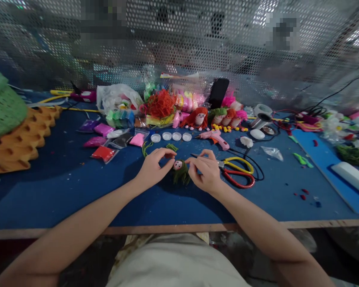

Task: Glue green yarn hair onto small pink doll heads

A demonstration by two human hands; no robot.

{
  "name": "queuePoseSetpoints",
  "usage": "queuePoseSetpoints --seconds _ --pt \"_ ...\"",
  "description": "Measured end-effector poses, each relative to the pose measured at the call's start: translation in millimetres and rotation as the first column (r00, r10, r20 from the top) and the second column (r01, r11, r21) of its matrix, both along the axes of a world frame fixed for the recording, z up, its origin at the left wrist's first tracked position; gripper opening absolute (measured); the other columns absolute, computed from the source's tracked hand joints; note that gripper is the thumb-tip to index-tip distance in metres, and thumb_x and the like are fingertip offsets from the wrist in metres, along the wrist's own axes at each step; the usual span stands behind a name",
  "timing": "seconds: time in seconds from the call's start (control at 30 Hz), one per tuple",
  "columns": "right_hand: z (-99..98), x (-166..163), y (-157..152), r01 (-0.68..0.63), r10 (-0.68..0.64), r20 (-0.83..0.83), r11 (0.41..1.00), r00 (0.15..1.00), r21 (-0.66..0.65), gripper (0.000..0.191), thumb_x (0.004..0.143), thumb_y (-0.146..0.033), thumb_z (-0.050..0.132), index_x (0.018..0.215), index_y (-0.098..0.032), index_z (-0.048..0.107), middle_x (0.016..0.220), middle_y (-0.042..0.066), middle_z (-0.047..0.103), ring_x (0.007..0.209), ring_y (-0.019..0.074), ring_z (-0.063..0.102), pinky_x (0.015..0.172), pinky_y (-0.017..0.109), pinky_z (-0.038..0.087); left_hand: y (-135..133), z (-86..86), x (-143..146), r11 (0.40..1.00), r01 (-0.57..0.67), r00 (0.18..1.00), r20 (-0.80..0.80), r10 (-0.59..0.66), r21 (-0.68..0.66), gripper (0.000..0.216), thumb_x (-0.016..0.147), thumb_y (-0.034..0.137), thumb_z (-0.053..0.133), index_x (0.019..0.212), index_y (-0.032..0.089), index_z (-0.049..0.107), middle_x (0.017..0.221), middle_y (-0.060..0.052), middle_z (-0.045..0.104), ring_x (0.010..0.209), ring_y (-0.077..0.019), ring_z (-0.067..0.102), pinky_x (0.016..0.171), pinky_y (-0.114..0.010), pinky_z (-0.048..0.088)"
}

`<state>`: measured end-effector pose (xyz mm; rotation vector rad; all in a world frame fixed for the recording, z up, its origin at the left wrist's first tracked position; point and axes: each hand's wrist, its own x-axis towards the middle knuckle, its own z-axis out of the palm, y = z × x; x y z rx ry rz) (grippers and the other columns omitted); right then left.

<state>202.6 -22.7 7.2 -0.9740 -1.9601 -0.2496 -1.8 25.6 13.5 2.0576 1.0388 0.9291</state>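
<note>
A small doll (179,169) with a pale face and dark green yarn hair lies on the blue table top (77,191) between my hands. My left hand (153,167) is closed, its fingertips pinched on the left side of the doll's head. My right hand (206,171) is closed too, fingers pressed against the right side of the head, and a thin metal tool (197,156) sticks out above them. Green yarn strands (146,148) lie just behind the doll.
Yellow scissors (237,162) and red scissors (239,179) lie right of my right hand. Behind are a pink glue gun (215,137), white caps (171,136), finished dolls (200,117), clay packets (103,153) and an orange egg tray (24,135). A perforated metal screen (179,48) closes the back.
</note>
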Motion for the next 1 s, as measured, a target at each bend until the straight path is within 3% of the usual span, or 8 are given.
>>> queuePoseSetpoints --seconds 0.2,0.3,0.37,0.43,0.57,0.7,1.0 --pt "-8.7 0 8 0.066 -0.066 0.043 0.998 0.997 -0.001 0.018 0.093 -0.009 0.053 0.097 -0.019 0.069 0.065 -0.003 0.071 0.052 0.0087 0.058 0.083 0.034 0.045 0 3.1 -1 0.996 -0.083 0.996 0.035 0.084 -0.028 0.016 0.092 0.032 0.06 0.093 0.021 0.072 0.093 -0.006 0.073 0.087 -0.0222 0.064 0.068 -0.029 0.045" --pt "-11.9 0 10 0.085 -0.085 0.058 0.996 0.995 0.004 0.019 0.095 -0.013 0.055 0.101 -0.019 0.072 0.058 -0.005 0.066 0.05 0.0092 0.055 0.084 0.034 0.045 8 12.0 -7 0.989 -0.149 0.988 0.042 0.148 0.018 0.023 0.095 0.034 0.055 0.094 0.021 0.073 0.095 -0.006 0.076 0.083 -0.0218 0.066 0.069 -0.029 0.045" --pt "-12.8 0 10 0.09 -0.09 0.063 0.996 0.994 0.005 0.018 0.096 -0.014 0.056 0.101 -0.02 0.072 0.057 -0.005 0.065 0.05 0.0091 0.054 0.085 0.034 0.045 22 22.4 -14 0.978 -0.196 0.976 -0.077 0.202 0.075 0.027 0.097 0.035 0.05 0.097 0.021 0.073 0.097 -0.007 0.078 0.081 -0.0222 0.068 0.07 -0.031 0.047" --pt "-13.0 1 11 0.091 -0.091 0.063 0.996 0.994 0.004 0.018 0.096 -0.015 0.056 0.101 -0.02 0.072 0.057 -0.005 0.066 0.05 0.0087 0.054 0.085 0.033 0.044 40 33.9 -21 0.959 -0.221 0.905 -0.329 0.269 0.178 0.026 0.095 0.034 0.052 0.099 0.022 0.075 0.1 -0.007 0.079 0.086 -0.0237 0.07 0.076 -0.032 0.049" --pt "-13.0 1 11 0.092 -0.092 0.049 0.996 0.995 -0.004 0.017 0.096 -0.014 0.056 0.1 -0.019 0.072 0.06 -0.003 0.069 0.051 0.009 0.056 0.085 0.033 0.045 79 46.2 -30 0.928 -0.274 0.816 -0.45 0.364 0.253 0.025 0.086 0.031 0.065 0.102 0.016 0.078 0.104 -0.017 0.077 0.098 -0.0367 0.07 0.084 -0.043 0.048" --pt "-12.0 2 11 0.103 -0.102 0.024 0.994 0.994 -0.034 0.017 0.095 -0.014 0.057 0.1 -0.019 0.073 0.061 -0.003 0.07 0.052 0.0089 0.058 0.082 0.033 0.045 98 38.7 -30 0.919 -0.289 0.756 -0.525 0.39 0.268 0.026 0.082 0.032 0.072 0.099 0.014 0.08 0.096 -0.019 0.077 0.093 -0.0417 0.07 0.079 -0.046 0.048" --pt "-14.6 3 12 0.111 -0.128 -0.078 0.975 0.989 -0.193 0.02 0.095 -0.019 0.056 0.097 -0.021 0.076 0.061 -0.002 0.07 0.049 0.0097 0.056 0.084 0.036 0.045 95 27.3 -28 0.904 -0.287 0.759 -0.501 0.416 0.315 0.03 0.096 0.035 0.055 0.103 0.022 0.08 0.108 -0.013 0.076 0.099 -0.0332 0.069 0.077 -0.039 0.047"
